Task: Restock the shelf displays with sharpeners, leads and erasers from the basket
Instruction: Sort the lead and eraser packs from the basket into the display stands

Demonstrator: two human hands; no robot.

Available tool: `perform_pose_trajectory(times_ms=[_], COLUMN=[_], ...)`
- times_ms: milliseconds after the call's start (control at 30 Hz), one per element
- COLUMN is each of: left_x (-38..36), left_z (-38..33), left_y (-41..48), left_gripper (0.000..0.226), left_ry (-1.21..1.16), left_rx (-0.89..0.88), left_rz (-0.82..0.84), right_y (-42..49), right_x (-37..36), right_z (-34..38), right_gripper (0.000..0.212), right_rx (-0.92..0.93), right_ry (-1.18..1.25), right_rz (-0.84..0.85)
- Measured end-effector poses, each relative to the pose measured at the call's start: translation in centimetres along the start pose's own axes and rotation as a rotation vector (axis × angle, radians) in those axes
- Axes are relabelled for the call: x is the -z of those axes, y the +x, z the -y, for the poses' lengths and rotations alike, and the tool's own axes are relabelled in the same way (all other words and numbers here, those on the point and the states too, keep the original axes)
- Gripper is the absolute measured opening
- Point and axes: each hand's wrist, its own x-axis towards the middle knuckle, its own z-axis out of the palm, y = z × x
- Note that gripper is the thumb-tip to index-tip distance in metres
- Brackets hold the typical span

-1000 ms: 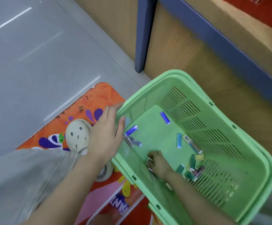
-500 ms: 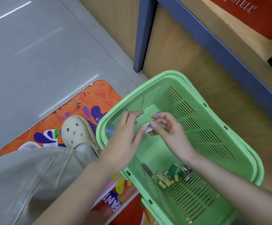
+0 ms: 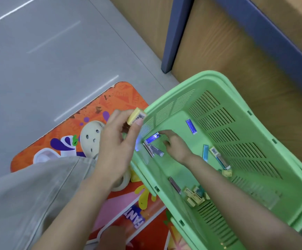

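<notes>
Stock lies loose on the floor of the green basket (image 3: 209, 74), which fills the centre and right of the head view, tilted toward the person, probably so the pieces slide within reach; the shelf frame (image 3: 175, 33) to be filled runs across the upper right, well apart from both hands. The left hand (image 3: 117, 141), left of centre, pinches a small yellow eraser (image 3: 136, 117) between thumb and fingertips just outside the basket's left rim, seemingly collecting picked items while the other hand searches. The right hand (image 3: 175, 145) reaches down inside, fingers curled beside a blue lead case (image 3: 153, 138); whether it touches or grips it I cannot tell. Just below that case lie grey slim packets (image 3: 153, 150); another blue case (image 3: 191, 126) sits toward the far wall; a clear tube with barcode (image 3: 219, 157) lies right of the wrist; small yellow boxes (image 3: 195, 195) cluster at the lower corner. An orange mat (image 3: 121, 98) shows at the left.
</notes>
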Motion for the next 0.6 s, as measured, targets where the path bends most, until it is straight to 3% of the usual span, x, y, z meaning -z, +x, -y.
perform_pose_trajectory(times_ms=[133, 333, 600], left_x=[0.8, 2.1, 2.5], left_z=[0.8, 1.8, 2.2], left_y=[-0.2, 0.1, 0.8], left_gripper=[0.007, 0.014, 0.017], left_ry=[-0.188, -0.256, -0.287], left_rx=[0.153, 0.264, 0.315], left_rz=[-0.077, -0.181, -0.268], right_y=[1.5, 2.4, 1.7], right_x=[-2.2, -4.9, -7.5], right_z=[-1.2, -1.3, 0.0], right_gripper=[0.051, 0.045, 0.042], right_rx=[0.045, -0.009, -0.292], right_ry=[-0.149, -0.432, -0.027], right_rz=[0.155, 0.134, 0.21])
